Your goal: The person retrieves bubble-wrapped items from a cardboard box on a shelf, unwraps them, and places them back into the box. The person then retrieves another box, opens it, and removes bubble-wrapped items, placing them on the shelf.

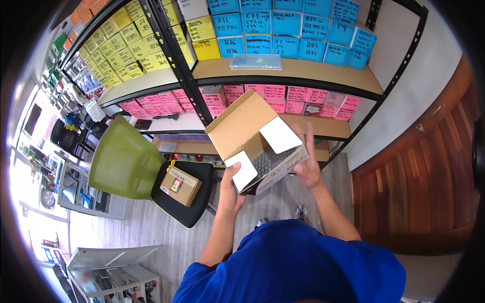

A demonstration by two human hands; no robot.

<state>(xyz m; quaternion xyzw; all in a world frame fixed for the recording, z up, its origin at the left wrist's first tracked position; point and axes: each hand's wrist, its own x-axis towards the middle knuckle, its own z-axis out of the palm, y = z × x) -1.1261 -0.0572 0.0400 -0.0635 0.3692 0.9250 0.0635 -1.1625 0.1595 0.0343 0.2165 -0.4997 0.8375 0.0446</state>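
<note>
So the person in the blue shirt is holding an open brown cardboard box with white inner flaps (257,144) up in the air in front of the shelves, nothing underneath it but the grey wood-look floor (151,227). The left hand (231,188) is wrapped around the box's lower near corner, thumb pressed on one white flap, fingers tucked under where I can't see them. The right hand (306,164) sits against the box's right side, fingers spread and pointing up along the wall of it, so the box is basically sandwiched between the two hands and tilted, opening facing up and toward the camera. Something shiny and bubbly-looking is inside, can't tell what exactly.

Down to the left there's a green-backed chair with a black seat (184,199), and a smaller closed cardboard box with a sticker (180,186) rests on that seat, well apart from the hands. Behind everything is a black metal shelf rack (283,73) loaded with blue, yellow and pink labelled boxes.
</note>
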